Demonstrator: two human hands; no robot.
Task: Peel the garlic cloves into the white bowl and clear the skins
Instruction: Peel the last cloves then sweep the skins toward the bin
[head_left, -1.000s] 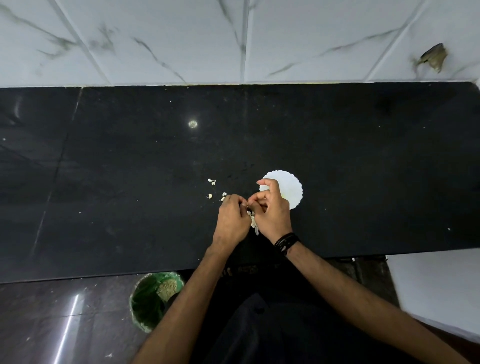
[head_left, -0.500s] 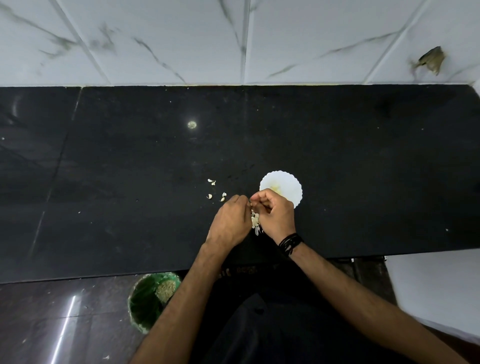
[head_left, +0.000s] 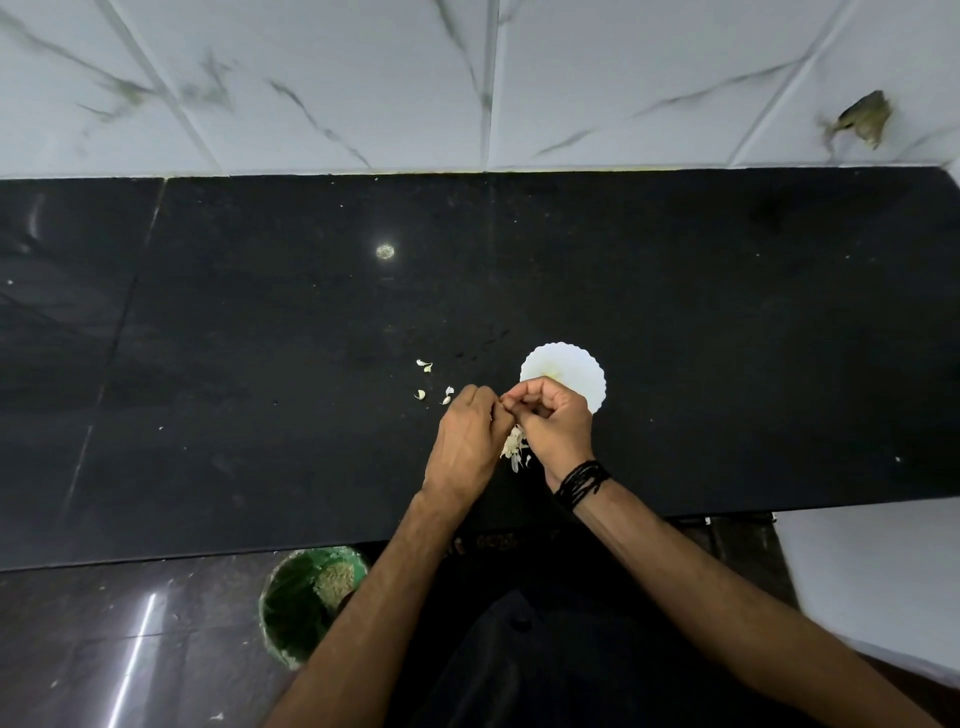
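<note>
My left hand and my right hand meet over the black counter, fingers curled, pinching a garlic clove between their fingertips; the clove is mostly hidden. A small heap of pale garlic skins lies on the counter under and between my hands. The white scalloped bowl stands just behind my right hand, with a faint yellowish spot inside. A few loose garlic pieces lie left of my left hand.
A green bin with scraps stands on the floor below the counter's front edge, to the left of my body. White marble tiles form the wall behind. A white surface sits at the lower right.
My right hand drew back from over the bowl toward my left hand, uncovering the bowl. The skin heap between my hands shows more.
</note>
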